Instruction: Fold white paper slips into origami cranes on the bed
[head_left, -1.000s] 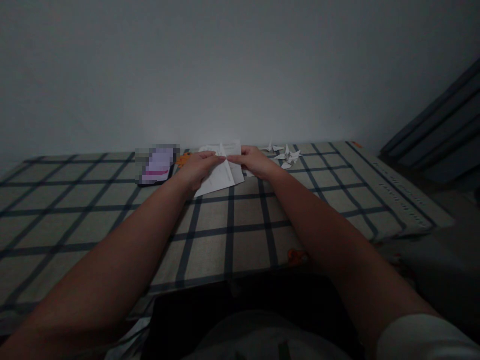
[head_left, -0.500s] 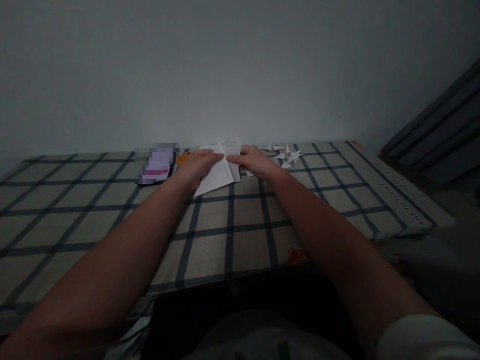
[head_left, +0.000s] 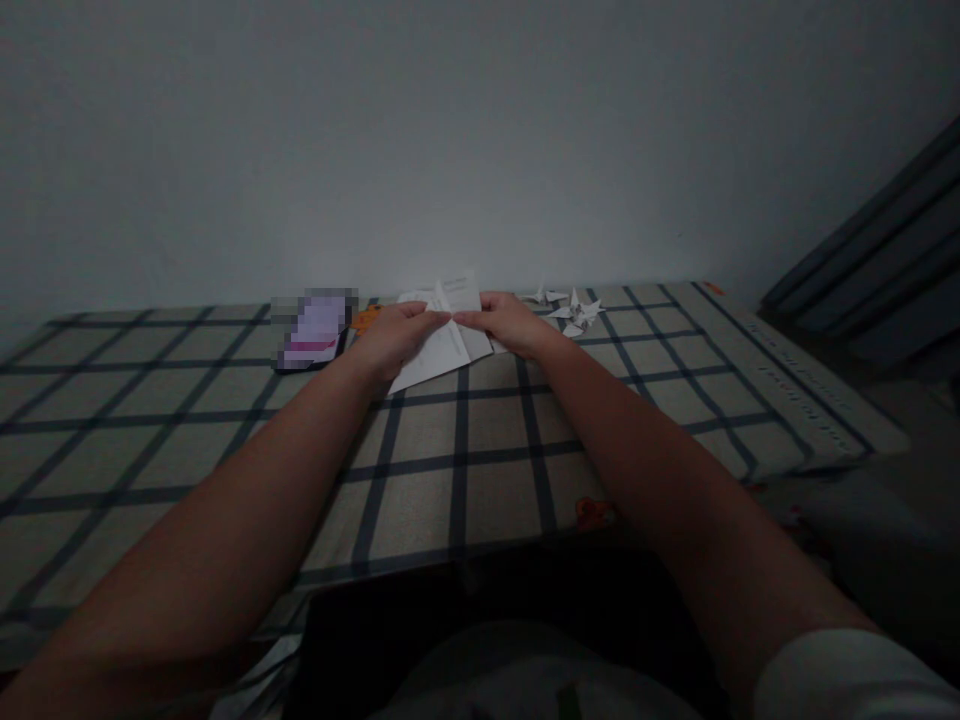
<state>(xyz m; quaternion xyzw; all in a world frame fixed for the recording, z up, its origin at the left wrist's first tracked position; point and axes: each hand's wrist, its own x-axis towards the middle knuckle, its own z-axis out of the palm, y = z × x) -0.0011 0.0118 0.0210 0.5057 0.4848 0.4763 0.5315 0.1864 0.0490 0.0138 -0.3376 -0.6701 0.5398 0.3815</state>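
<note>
A folded sheet of white paper (head_left: pixel 446 350) with faint print is held just above the checked cloth, between my two hands. My left hand (head_left: pixel 397 335) pinches its left side, thumb on top and pointing to the middle. On the right side my right hand (head_left: pixel 506 322) grips the same paper, its thumb nearly meeting the left one at a raised crease. The fingers beneath the paper are hidden. Right of my right hand lie several small folded white paper figures (head_left: pixel 579 315) with pointed tips.
A phone (head_left: pixel 315 330) with a lit, blurred screen rests left of my hands, beside an orange patch (head_left: pixel 366 318). The checked tablecloth (head_left: pixel 495 460) covers the table, which meets a plain wall (head_left: pixel 480 150). A dark curtain-like fabric (head_left: pixel 885 250) hangs at the right.
The paper's right part has opened out a little flatter, its lower right edge shifting to the right. Both hands keep nearly the same place and grip.
</note>
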